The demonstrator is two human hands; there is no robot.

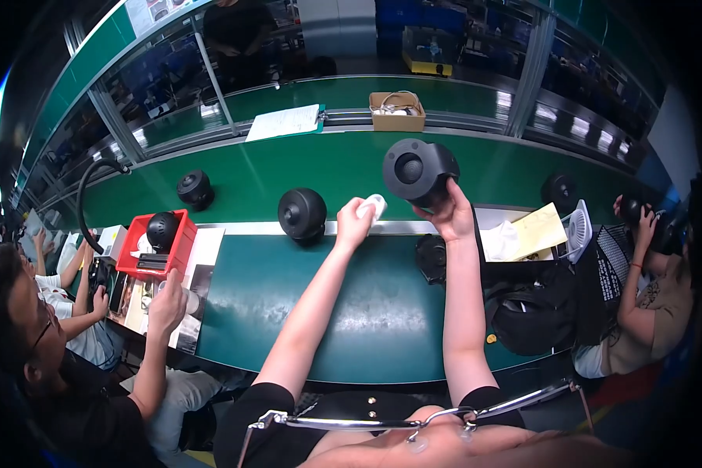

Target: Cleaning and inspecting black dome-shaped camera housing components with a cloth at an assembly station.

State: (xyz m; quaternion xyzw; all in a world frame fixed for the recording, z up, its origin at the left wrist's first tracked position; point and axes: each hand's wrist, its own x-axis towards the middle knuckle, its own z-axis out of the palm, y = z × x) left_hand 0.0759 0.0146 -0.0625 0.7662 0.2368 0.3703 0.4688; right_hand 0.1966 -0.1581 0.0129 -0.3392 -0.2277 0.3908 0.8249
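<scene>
My right hand [449, 209] grips a black round housing [418, 181] from its lower right side and holds it up over the green belt. A round recess with a dark domed middle faces up on it. Left of it, my left hand [352, 228] is closed on a crumpled white wiping cloth [374, 206], which is apart from the housing. A black ball-shaped unit [302, 213] stands at the belt's near edge, left of my left hand. Beside my right forearm lies another black round part [430, 259], partly hidden by the arm.
More black units sit on the belt [249, 171], at left [195, 189] and right [558, 190]. Behind are a clipboard [285, 123] and a cardboard box [398, 121]. A red bin [181, 242] stands near a co-worker's hand [168, 306]. A black bag [532, 312] and white fan [578, 232] are right.
</scene>
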